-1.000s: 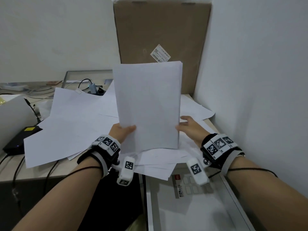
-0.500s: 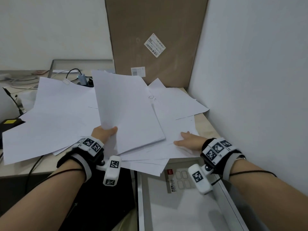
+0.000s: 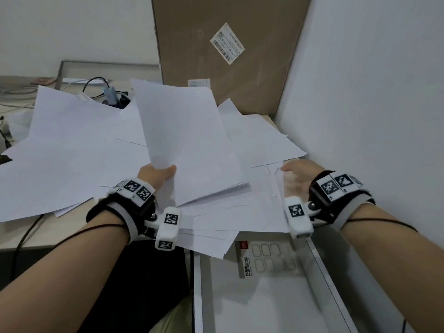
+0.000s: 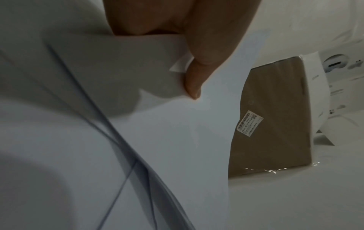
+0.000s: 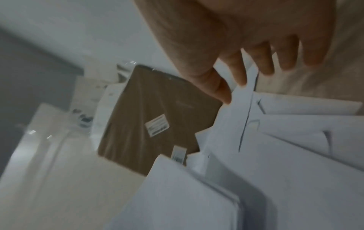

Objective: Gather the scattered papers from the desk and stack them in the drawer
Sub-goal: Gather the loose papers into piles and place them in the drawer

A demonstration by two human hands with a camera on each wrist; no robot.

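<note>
A: We've got the gathered stack of papers (image 3: 189, 145) pinched at its near corner in our left hand (image 3: 156, 174), thumb (image 4: 199, 74) on top, the stack tilted up off the desk (image 3: 48, 230).

B: And our right hand (image 3: 298, 176)?

A: It sits over the loose sheets (image 3: 259, 145) by the wall, fingers (image 5: 262, 62) spread and fairly straight — the wrist view is blurred, and a sheet edge seems to run up between thumb and forefinger, but we can't tell whether anything is truly gripped.

B: The drawer (image 3: 331, 284)?

A: Open below our right wrist, pale inside. In it we see only a flat packet of labels (image 3: 266, 258) with a red mark at its corner, lying at the back end; some scattered sheets overhang the desk edge above it. No papers from our stack are in there yet.

B: What else holds anything?

A: A tall cardboard box (image 3: 230, 44) stands against the back wall — closed, a barcode sticker (image 3: 227, 45) on its face. More sheets (image 3: 64, 150) lie fanned across the desk to our left, with cables (image 3: 96, 82) behind them.
</note>
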